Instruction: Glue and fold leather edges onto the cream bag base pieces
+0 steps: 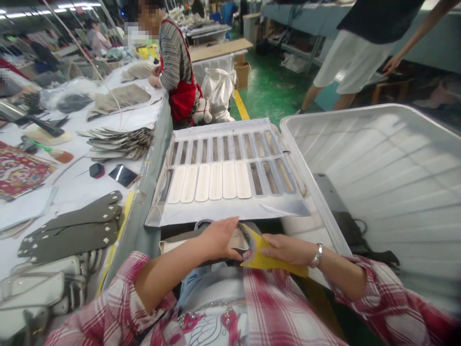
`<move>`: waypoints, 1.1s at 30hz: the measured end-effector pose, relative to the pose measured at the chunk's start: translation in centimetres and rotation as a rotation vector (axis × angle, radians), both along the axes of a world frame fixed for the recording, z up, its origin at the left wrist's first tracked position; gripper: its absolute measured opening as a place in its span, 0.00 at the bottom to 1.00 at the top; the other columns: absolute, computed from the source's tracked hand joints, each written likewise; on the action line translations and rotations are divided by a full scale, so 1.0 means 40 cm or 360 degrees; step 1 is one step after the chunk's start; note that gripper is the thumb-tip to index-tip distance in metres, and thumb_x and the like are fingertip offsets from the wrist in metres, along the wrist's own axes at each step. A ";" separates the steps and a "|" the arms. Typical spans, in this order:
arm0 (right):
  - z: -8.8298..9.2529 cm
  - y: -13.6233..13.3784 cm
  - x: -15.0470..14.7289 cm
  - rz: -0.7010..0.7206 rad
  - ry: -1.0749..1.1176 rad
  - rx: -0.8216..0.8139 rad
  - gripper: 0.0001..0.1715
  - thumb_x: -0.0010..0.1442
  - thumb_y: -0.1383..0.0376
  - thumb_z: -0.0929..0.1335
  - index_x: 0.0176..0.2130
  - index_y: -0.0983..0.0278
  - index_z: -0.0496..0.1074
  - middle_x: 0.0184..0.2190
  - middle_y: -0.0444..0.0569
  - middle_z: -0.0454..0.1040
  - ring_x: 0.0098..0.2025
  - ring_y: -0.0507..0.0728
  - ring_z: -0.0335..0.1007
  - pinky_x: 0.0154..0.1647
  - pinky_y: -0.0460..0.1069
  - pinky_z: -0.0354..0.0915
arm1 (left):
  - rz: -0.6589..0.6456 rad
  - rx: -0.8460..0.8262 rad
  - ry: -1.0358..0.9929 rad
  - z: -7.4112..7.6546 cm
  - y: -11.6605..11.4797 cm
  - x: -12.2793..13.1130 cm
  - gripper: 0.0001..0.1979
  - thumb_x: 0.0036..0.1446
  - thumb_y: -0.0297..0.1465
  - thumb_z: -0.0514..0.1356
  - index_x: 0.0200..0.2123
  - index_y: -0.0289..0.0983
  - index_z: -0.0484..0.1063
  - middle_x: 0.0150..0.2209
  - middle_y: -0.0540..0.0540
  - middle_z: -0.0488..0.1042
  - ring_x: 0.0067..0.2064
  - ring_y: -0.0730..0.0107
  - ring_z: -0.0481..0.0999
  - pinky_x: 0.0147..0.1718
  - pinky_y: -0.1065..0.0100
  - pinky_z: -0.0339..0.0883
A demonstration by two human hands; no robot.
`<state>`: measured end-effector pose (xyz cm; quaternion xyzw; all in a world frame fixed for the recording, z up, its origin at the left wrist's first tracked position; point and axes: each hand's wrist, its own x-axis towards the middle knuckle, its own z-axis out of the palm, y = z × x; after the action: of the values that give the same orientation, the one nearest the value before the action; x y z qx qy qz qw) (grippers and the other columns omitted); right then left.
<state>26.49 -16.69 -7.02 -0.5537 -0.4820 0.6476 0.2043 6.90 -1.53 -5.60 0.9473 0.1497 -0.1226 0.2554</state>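
Observation:
My left hand (218, 240) is closed around a bent beige piece with a dark grey edge (238, 241), held low in front of my body. A yellow flat piece (264, 254) is gripped in my right hand (283, 249). Its left end touches or nearly touches the beige piece. Beyond both hands lies a slotted white frame (223, 210). Several cream rounded strips (216, 181) with a centre line sit side by side on its nearer row; other slots show through. Under my left forearm, part of a pale-edged piece (173, 244) is visible, mostly hidden.
The left table bears grey strap-like pieces (72, 226), stacked pale pieces (39, 283), fanned pieces (120, 143), a phone (124, 176) and a brush (59, 154). A large white bin (378, 144) stands right. One person in a red apron (183, 98) works ahead; another stands far right.

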 end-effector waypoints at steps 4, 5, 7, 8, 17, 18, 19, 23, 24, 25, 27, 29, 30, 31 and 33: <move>-0.004 0.029 -0.004 0.0105 -0.0095 -0.0004 0.16 0.59 0.54 0.62 0.36 0.65 0.61 0.32 0.50 0.71 0.26 0.52 0.69 0.22 0.46 0.64 | 0.0031 0.0216 -0.0003 -0.016 -0.027 0.015 0.51 0.40 0.42 0.65 0.61 0.25 0.45 0.54 0.33 0.63 0.53 0.52 0.64 0.52 0.56 0.58; -0.004 0.032 -0.004 0.0095 -0.0024 -0.0102 0.16 0.59 0.54 0.61 0.37 0.65 0.59 0.31 0.50 0.72 0.24 0.53 0.69 0.19 0.46 0.63 | 0.0037 0.0248 -0.0017 -0.017 -0.031 0.018 0.50 0.41 0.41 0.64 0.61 0.25 0.44 0.53 0.34 0.63 0.52 0.52 0.65 0.51 0.56 0.59; -0.003 0.035 -0.004 0.0071 0.0057 -0.0221 0.16 0.60 0.54 0.60 0.39 0.64 0.58 0.31 0.50 0.73 0.22 0.53 0.69 0.16 0.46 0.62 | 0.0035 0.0290 -0.0066 -0.016 -0.039 0.019 0.50 0.41 0.39 0.64 0.62 0.26 0.43 0.52 0.35 0.64 0.51 0.53 0.65 0.50 0.56 0.59; -0.003 0.036 -0.004 0.0058 0.0064 -0.0231 0.16 0.59 0.55 0.61 0.39 0.65 0.58 0.31 0.51 0.73 0.22 0.54 0.69 0.16 0.46 0.63 | 0.0039 0.0308 -0.0091 -0.016 -0.043 0.018 0.49 0.41 0.39 0.63 0.62 0.27 0.43 0.52 0.35 0.63 0.51 0.53 0.64 0.50 0.57 0.58; 0.004 0.041 -0.006 0.0055 0.0247 -0.0501 0.14 0.62 0.56 0.59 0.40 0.64 0.56 0.25 0.46 0.72 0.19 0.51 0.68 0.19 0.46 0.65 | 0.0151 0.0451 -0.0215 -0.029 -0.078 0.009 0.47 0.46 0.39 0.62 0.64 0.35 0.39 0.55 0.36 0.58 0.54 0.52 0.60 0.53 0.54 0.52; 0.004 0.042 -0.006 0.0064 0.0254 -0.0515 0.14 0.62 0.56 0.58 0.41 0.64 0.55 0.24 0.47 0.72 0.18 0.50 0.67 0.18 0.46 0.65 | 0.0160 0.0475 -0.0221 -0.029 -0.080 0.008 0.47 0.46 0.38 0.62 0.64 0.36 0.39 0.55 0.35 0.58 0.54 0.51 0.59 0.53 0.54 0.51; 0.004 0.043 -0.007 0.0072 0.0261 -0.0524 0.14 0.62 0.55 0.58 0.41 0.64 0.55 0.24 0.47 0.72 0.17 0.50 0.66 0.18 0.45 0.64 | 0.0163 0.0492 -0.0225 -0.029 -0.082 0.006 0.47 0.46 0.37 0.62 0.64 0.37 0.39 0.55 0.35 0.58 0.54 0.51 0.59 0.54 0.53 0.50; 0.000 0.046 -0.018 0.0064 0.0203 -0.0500 0.14 0.62 0.56 0.58 0.41 0.64 0.55 0.22 0.46 0.71 0.15 0.50 0.64 0.15 0.44 0.61 | 0.0154 0.0516 -0.0239 -0.026 -0.084 -0.001 0.48 0.46 0.37 0.63 0.64 0.37 0.38 0.55 0.34 0.58 0.55 0.50 0.59 0.54 0.53 0.50; -0.001 0.047 -0.021 0.0048 0.0175 -0.0491 0.14 0.62 0.56 0.58 0.41 0.64 0.55 0.21 0.45 0.70 0.15 0.50 0.64 0.14 0.43 0.61 | 0.0150 0.0522 -0.0238 -0.025 -0.084 -0.002 0.49 0.46 0.37 0.63 0.64 0.38 0.37 0.55 0.34 0.58 0.55 0.50 0.59 0.54 0.53 0.50; -0.001 0.047 -0.024 0.0030 0.0148 -0.0483 0.13 0.62 0.56 0.58 0.41 0.64 0.56 0.21 0.43 0.69 0.14 0.49 0.63 0.14 0.43 0.60 | 0.0146 0.0529 -0.0235 -0.025 -0.083 -0.003 0.49 0.46 0.37 0.64 0.64 0.39 0.37 0.55 0.34 0.58 0.55 0.50 0.59 0.54 0.53 0.50; -0.003 0.047 -0.028 0.0003 0.0097 -0.0471 0.12 0.62 0.57 0.58 0.40 0.63 0.56 0.20 0.42 0.68 0.14 0.49 0.62 0.12 0.42 0.59 | 0.0119 0.0546 -0.0227 -0.026 -0.083 -0.002 0.50 0.46 0.37 0.64 0.64 0.40 0.36 0.55 0.34 0.58 0.55 0.50 0.59 0.54 0.53 0.51; -0.005 0.048 -0.029 -0.0014 0.0040 -0.0450 0.12 0.62 0.56 0.59 0.39 0.62 0.57 0.20 0.43 0.68 0.14 0.49 0.62 0.11 0.42 0.58 | 0.0082 0.0571 -0.0218 -0.028 -0.083 -0.001 0.50 0.47 0.37 0.64 0.64 0.41 0.35 0.56 0.33 0.58 0.56 0.49 0.59 0.53 0.52 0.52; -0.006 0.049 -0.029 -0.0018 0.0013 -0.0437 0.12 0.61 0.56 0.59 0.38 0.62 0.57 0.20 0.43 0.68 0.14 0.49 0.61 0.11 0.42 0.57 | 0.0066 0.0585 -0.0214 -0.030 -0.083 -0.001 0.49 0.47 0.36 0.63 0.64 0.41 0.34 0.56 0.32 0.57 0.56 0.48 0.59 0.53 0.52 0.52; -0.006 0.051 -0.029 -0.0021 -0.0005 -0.0426 0.12 0.61 0.56 0.59 0.38 0.62 0.57 0.20 0.43 0.68 0.13 0.49 0.61 0.11 0.42 0.57 | 0.0055 0.0600 -0.0210 -0.031 -0.082 -0.001 0.49 0.48 0.36 0.63 0.64 0.41 0.34 0.56 0.32 0.57 0.56 0.47 0.59 0.53 0.51 0.52; -0.005 0.057 -0.028 -0.0012 -0.0012 -0.0435 0.13 0.61 0.55 0.60 0.37 0.62 0.57 0.20 0.44 0.69 0.13 0.49 0.60 0.10 0.43 0.56 | 0.0053 0.0628 -0.0211 -0.035 -0.080 -0.002 0.46 0.50 0.34 0.61 0.64 0.42 0.34 0.56 0.31 0.57 0.56 0.47 0.60 0.52 0.50 0.53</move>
<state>25.38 -14.40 -7.22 -0.5808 -0.3878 0.7043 0.1276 6.84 -4.72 -7.00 0.9823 0.1694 -0.0240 0.0761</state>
